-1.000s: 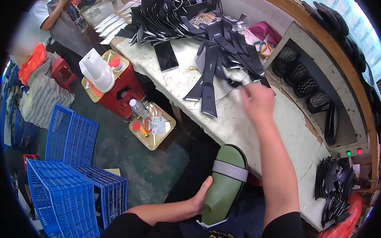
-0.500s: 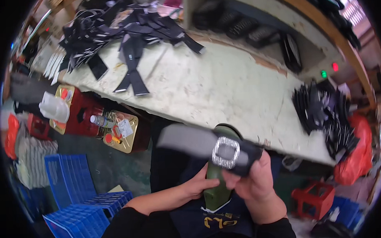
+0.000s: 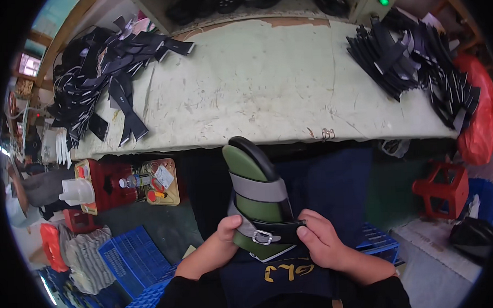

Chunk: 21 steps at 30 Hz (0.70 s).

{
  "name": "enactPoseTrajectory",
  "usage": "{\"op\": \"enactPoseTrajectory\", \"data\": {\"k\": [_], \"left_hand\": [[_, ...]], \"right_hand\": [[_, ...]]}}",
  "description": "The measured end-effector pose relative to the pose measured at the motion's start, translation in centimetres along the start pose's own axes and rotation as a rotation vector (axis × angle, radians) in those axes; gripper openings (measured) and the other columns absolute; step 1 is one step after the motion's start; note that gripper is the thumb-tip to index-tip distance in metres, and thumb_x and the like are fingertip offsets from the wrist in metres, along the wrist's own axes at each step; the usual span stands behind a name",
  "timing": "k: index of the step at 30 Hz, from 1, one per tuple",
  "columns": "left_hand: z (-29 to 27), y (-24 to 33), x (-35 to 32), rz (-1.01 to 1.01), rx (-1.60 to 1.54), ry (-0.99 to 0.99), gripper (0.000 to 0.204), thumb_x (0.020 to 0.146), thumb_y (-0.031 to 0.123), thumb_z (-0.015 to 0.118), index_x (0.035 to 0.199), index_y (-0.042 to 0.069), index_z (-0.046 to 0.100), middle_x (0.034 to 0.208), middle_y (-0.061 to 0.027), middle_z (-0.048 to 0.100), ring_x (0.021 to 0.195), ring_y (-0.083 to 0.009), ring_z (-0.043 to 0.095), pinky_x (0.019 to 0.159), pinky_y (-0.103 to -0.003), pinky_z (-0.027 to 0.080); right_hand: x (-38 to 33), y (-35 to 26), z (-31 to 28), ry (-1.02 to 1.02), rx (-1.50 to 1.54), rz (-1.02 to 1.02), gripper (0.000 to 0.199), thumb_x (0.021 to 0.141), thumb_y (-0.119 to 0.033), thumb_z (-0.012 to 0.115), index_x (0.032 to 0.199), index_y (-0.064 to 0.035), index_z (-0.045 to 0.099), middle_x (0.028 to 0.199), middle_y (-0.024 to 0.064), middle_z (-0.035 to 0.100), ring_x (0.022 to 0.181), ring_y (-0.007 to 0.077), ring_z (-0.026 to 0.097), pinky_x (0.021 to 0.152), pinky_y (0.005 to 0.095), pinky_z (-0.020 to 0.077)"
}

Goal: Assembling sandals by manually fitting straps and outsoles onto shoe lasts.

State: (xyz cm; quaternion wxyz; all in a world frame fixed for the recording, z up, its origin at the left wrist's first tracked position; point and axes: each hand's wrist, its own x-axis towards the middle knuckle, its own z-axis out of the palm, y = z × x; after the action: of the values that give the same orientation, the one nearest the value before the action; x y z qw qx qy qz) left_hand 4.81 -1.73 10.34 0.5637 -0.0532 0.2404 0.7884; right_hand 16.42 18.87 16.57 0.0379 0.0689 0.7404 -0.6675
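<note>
A green sandal sole (image 3: 249,170) with a grey strap across its middle rests on my lap, toe pointing at the workbench. My left hand (image 3: 220,243) grips its heel end from the left. My right hand (image 3: 319,242) presses a black strap with a silver buckle (image 3: 266,234) over the heel part, thumb on the strap's right end. Both hands hold the sandal together.
A pale green workbench (image 3: 266,82) lies ahead, with a heap of black straps (image 3: 102,66) at its left and another stack (image 3: 411,56) at its right. Blue crates (image 3: 131,261), a red stool with a bottle (image 3: 104,186), a red stand (image 3: 443,188) surround my seat.
My right hand came back from the strap heap on the bench with a black buckled strap and laid it across the sandal's heel end. My view swung to face the bench squarely.
</note>
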Motion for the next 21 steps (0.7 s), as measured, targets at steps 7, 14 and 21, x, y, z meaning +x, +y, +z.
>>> {"op": "enactPoseTrajectory", "data": {"k": [7, 14, 21], "left_hand": [[-1.5, -0.4, 1.4, 0.102, -0.203, -0.19, 0.116, 0.07, 0.037, 0.078, 0.161, 0.011, 0.012, 0.141, -0.019, 0.049, 0.136, -0.041, 0.046, 0.117, -0.061, 0.034], [-2.9, -1.5, 2.6, 0.119, -0.268, -0.389, 0.119, 0.066, 0.035, 0.082, 0.162, 0.016, 0.013, 0.139, -0.0169, 0.049, 0.138, -0.0412, 0.044, 0.116, -0.062, 0.033], [-2.0, -1.5, 2.5, 0.137, -0.226, -0.432, 0.119, 0.065, 0.04, 0.081, 0.162, 0.019, 0.016, 0.138, -0.0162, 0.049, 0.137, -0.04, 0.044, 0.117, -0.062, 0.031]], "right_hand": [[0.3, 1.0, 0.7, -0.054, 0.095, -0.022, 0.02, 0.101, -0.015, 0.053, 0.09, 0.0008, 0.058, 0.086, 0.0133, 0.052, 0.075, 0.0301, 0.054, 0.069, 0.0392, 0.0455], [0.1, 1.0, 0.1, -0.207, 0.113, 0.002, 0.023, 0.101, -0.017, 0.056, 0.087, 0.0, 0.056, 0.084, 0.0128, 0.054, 0.076, 0.029, 0.056, 0.077, 0.0391, 0.0491], [-0.3, 1.5, 0.5, -0.114, 0.286, -0.042, 0.025, 0.101, -0.018, 0.058, 0.084, -0.0019, 0.054, 0.074, 0.0083, 0.049, 0.074, 0.024, 0.054, 0.087, 0.0374, 0.0507]]}}
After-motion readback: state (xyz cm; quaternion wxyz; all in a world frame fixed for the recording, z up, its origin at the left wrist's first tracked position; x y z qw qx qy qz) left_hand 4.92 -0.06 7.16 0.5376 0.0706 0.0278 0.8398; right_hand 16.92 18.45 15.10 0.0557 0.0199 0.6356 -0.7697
